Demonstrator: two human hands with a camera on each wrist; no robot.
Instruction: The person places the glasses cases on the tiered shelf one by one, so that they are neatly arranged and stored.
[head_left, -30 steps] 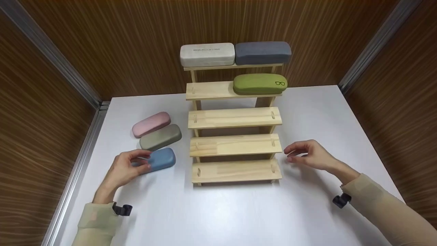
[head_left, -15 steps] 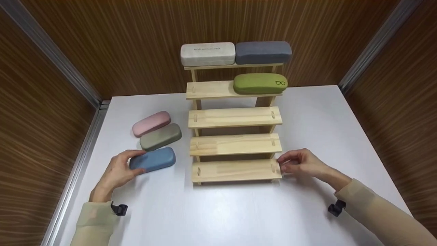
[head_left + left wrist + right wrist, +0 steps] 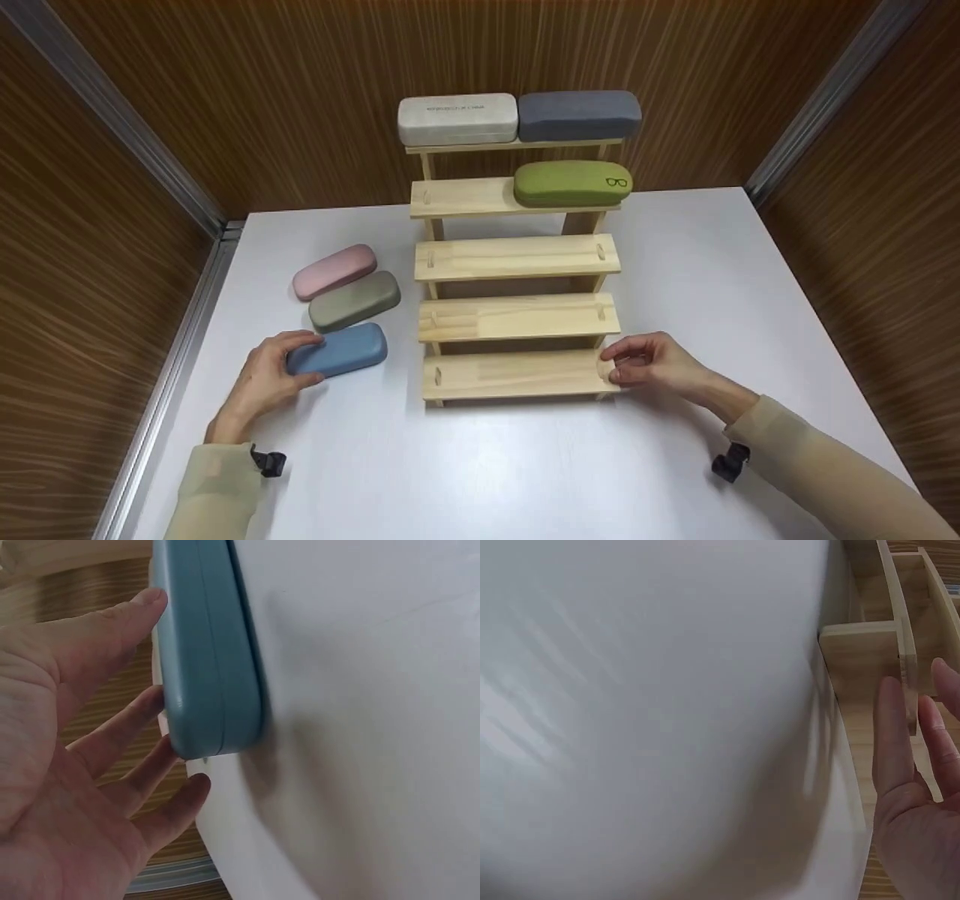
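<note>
Left hand (image 3: 262, 379) pinches a blue case (image 3: 349, 351) near the bench's (image 3: 480, 465) left edge; right hand (image 3: 671, 367) pinches the rack's (image 3: 517, 259) lowest shelf (image 3: 517, 375). Tugging could shift the rack; holding only one end could drop the case.

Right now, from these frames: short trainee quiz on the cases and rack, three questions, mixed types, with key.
1. True or false: the green case sits on the top shelf.
2. Which shelf is the right hand at? A: top shelf. B: lowest shelf. C: middle shelf.
3. How many cases are off the rack?

Key
1. False; the green case sits on the second shelf from the top.
2. B, at its right end.
3. Three: the pink case, the grey-green case and the blue case, which has the left hand around its left end.
</note>
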